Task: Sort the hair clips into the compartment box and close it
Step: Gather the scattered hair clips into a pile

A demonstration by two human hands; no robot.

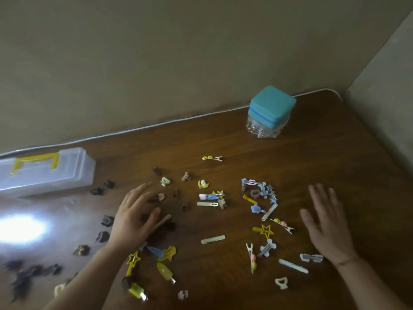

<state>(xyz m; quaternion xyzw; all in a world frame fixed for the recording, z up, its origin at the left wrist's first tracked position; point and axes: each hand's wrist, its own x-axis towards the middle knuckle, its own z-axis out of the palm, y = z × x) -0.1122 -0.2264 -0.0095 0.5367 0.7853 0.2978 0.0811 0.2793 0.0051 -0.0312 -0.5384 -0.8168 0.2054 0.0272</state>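
With both the left hand (134, 217) and right hand (326, 224) spread empty, first open the shut box (44, 173) at ten o'clock, then gather clips (259, 198) by kind.

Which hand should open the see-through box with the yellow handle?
Probably the left hand. The box sits shut at the table's far left, on that hand's side. The right hand hovers open on the opposite side, beyond the scattered clips.
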